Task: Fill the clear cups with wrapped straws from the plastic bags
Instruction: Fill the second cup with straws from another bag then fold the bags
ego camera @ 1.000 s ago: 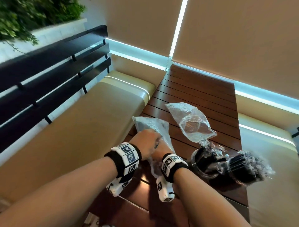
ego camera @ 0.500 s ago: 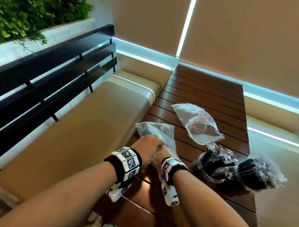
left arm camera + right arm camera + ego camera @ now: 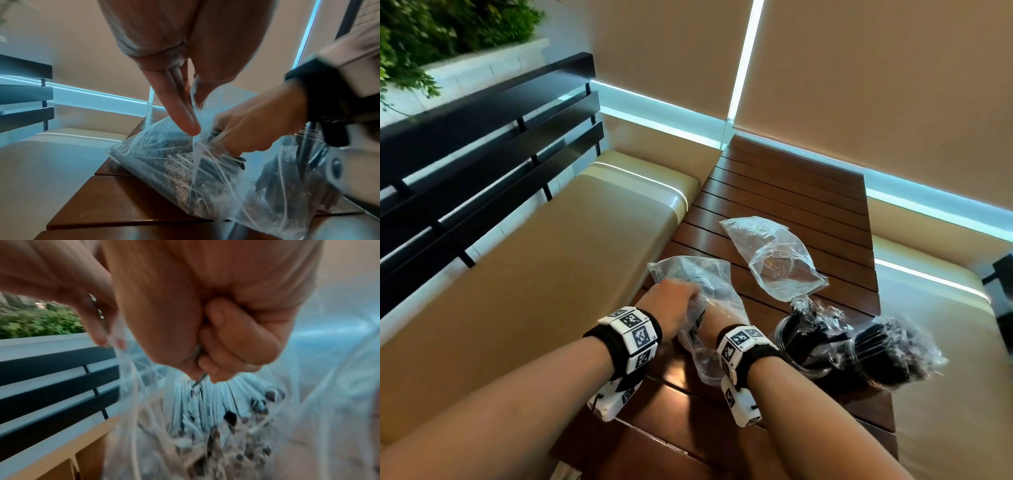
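Observation:
A clear plastic bag (image 3: 688, 270) of black wrapped straws (image 3: 216, 426) lies on the near left part of the slatted wooden table (image 3: 791, 192). My left hand (image 3: 671, 305) pinches the bag's open edge between thumb and fingers (image 3: 180, 116). My right hand (image 3: 717, 317) is inside the bag, its fingers (image 3: 236, 340) curled round the ends of a bunch of straws. Two clear cups (image 3: 799, 342) (image 3: 883, 359) holding black wrapped straws stand at the right, near the table's edge.
A second, crumpled clear bag (image 3: 774, 260) lies on the table just beyond the cups. Beige bench cushions (image 3: 551, 274) flank the table on both sides. A black slatted railing (image 3: 482, 137) runs along the left, with a planter behind it.
The head view has shifted a little. Both hands stay at the near bag, the left at its edge and the right inside it.

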`<state>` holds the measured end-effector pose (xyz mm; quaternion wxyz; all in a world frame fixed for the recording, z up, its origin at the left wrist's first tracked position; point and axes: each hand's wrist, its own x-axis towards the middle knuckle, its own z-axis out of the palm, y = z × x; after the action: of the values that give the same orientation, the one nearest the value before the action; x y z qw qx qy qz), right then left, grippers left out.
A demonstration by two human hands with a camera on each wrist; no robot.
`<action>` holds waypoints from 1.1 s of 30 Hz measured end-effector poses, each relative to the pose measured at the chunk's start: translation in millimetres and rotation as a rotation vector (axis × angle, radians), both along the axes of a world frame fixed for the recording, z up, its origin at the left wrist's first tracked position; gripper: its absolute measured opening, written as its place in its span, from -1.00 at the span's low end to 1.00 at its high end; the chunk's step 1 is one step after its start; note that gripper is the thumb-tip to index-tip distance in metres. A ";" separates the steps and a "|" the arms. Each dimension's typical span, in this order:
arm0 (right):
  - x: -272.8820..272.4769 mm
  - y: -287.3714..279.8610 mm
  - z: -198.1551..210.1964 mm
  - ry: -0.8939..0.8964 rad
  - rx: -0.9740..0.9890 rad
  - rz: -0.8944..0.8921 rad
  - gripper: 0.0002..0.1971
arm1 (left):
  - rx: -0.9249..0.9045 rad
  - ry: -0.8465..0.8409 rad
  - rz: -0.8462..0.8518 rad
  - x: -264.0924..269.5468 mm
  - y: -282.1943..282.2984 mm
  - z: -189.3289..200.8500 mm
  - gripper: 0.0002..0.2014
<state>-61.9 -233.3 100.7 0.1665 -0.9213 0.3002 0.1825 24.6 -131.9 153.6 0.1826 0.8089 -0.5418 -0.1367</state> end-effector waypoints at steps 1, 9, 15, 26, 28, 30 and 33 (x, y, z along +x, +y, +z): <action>-4.4 3.5 16.2 0.036 -0.049 -0.005 -0.68 | -0.002 0.007 0.030 1.5 -3.8 -0.6 -0.86; -65.6 1.9 125.1 0.192 -0.240 0.144 -0.78 | 0.092 -0.068 0.095 8.8 -38.2 -5.3 -0.85; -114.5 -14.9 172.8 0.130 -0.455 0.182 -0.84 | 0.140 -0.184 0.003 -23.0 -49.7 6.2 -0.16; -146.0 -38.9 230.6 -0.304 -0.435 0.180 -0.66 | -0.353 0.580 -0.127 -112.9 -89.7 57.7 -0.77; -153.3 -47.3 238.1 -0.522 -0.228 0.098 -0.55 | -0.390 0.581 -0.090 -113.4 -88.8 67.4 -0.71; -155.2 -45.6 239.8 -0.789 -0.096 0.022 -0.57 | -0.426 0.551 -0.066 -112.6 -87.8 76.9 -0.64; -141.1 -33.0 228.6 -1.024 -0.122 -0.017 -0.61 | -0.484 0.496 -0.062 -112.4 -90.2 87.7 -0.71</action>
<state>-202.9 -266.3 329.3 0.2397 -0.8981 0.1979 -0.3110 -87.7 -222.2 241.3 0.4910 0.6675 -0.5220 -0.2020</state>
